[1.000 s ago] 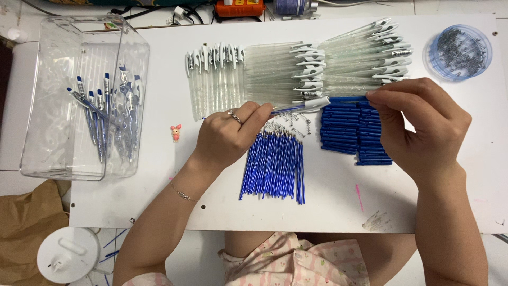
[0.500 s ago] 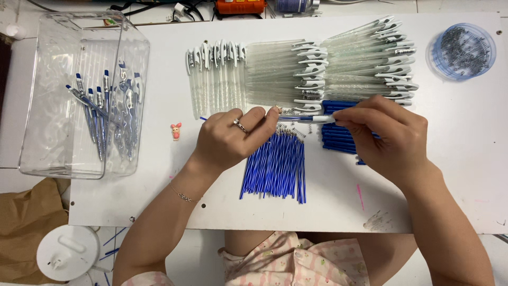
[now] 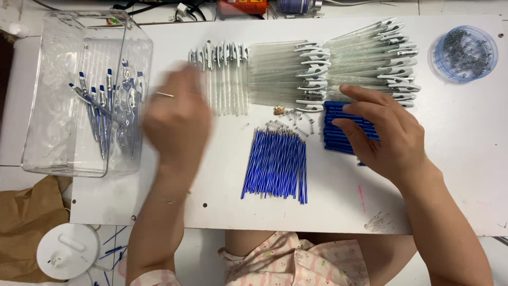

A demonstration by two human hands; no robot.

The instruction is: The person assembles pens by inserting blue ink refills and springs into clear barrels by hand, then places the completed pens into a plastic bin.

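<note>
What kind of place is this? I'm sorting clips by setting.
Likely a small pen-assembly workbench: sorted blue refills, clear barrels, and a clear bin holding finished pens.

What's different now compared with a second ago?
The two hands, joined on a pen earlier, have parted. The left hand swung left toward the clear bin, blurred. The right hand dropped onto the blue barrels. The refill pile and clear barrel rows stayed put.

Left hand (image 3: pixel 177 119) motion-blurred (grip unreadable); right hand (image 3: pixel 383 132) hides blue sleeves (image 3: pixel 338 132).
</note>
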